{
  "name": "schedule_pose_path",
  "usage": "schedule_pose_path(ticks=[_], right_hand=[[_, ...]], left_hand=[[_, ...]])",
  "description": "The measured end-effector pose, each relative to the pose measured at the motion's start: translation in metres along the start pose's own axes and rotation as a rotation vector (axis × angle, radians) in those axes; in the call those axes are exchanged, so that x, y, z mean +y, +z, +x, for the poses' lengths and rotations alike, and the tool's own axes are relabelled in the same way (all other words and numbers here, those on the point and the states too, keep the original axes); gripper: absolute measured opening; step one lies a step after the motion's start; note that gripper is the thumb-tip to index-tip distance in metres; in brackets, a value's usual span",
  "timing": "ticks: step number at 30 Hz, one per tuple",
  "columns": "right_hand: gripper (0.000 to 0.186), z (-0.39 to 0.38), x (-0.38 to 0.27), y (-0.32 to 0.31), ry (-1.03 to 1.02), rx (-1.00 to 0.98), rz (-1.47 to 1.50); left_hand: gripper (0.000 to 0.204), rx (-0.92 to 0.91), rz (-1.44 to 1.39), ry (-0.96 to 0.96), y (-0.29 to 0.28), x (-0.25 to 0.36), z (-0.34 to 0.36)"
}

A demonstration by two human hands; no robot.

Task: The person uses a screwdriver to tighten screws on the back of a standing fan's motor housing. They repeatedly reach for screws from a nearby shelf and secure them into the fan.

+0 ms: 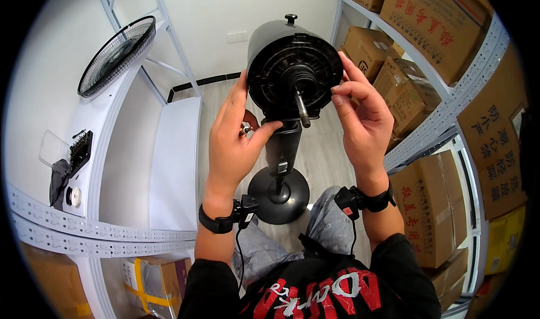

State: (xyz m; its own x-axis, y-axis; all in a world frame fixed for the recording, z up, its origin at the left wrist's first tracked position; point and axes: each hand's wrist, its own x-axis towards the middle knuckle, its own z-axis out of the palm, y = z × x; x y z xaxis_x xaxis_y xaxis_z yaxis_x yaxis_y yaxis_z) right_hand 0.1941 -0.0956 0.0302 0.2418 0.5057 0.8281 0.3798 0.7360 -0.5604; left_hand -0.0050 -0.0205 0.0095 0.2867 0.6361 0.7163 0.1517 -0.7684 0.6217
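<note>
A black fan motor head (273, 52) sits on a stand (281, 150) with a round base (264, 203), its bare metal shaft (302, 108) pointing toward me. My left hand (230, 127) grips the head's left side and underside, thumb at the neck; a small metal piece (245, 129) shows among its fingers, too small to name. My right hand (363, 119) is at the housing's right edge, thumb and finger closed on something small I cannot make out.
A wire grille (118, 53) and black tool case (80, 152) rest on white shelving (112, 105) at left. Metal racking (473, 94) with cardboard boxes (430, 37) lines the right. More boxes (157, 282) sit at lower left.
</note>
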Motion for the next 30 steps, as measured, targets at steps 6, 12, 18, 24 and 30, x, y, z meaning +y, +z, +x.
schedule_pose_path(ticks=[6, 12, 18, 24, 30], right_hand=[[0.013, -0.005, -0.008, 0.000, 0.037, 0.004, -0.003], [0.011, -0.013, -0.005, 0.000, 0.015, -0.013, -0.021], [0.013, -0.019, -0.006, -0.001, 0.024, -0.028, -0.052], [0.012, -0.015, -0.006, 0.000, -0.035, -0.035, -0.121], [0.011, -0.005, -0.010, 0.002, -0.111, -0.034, -0.182]], left_hand=[[0.092, 0.027, -0.046, 0.054, 0.003, -0.005, -0.005], [0.091, 0.048, -0.092, 0.068, 0.008, -0.015, -0.010], [0.089, 0.051, -0.111, 0.052, 0.009, -0.020, -0.014], [0.090, 0.050, -0.105, 0.046, 0.009, -0.023, -0.013], [0.091, 0.058, -0.112, 0.053, 0.005, -0.019, -0.010]])
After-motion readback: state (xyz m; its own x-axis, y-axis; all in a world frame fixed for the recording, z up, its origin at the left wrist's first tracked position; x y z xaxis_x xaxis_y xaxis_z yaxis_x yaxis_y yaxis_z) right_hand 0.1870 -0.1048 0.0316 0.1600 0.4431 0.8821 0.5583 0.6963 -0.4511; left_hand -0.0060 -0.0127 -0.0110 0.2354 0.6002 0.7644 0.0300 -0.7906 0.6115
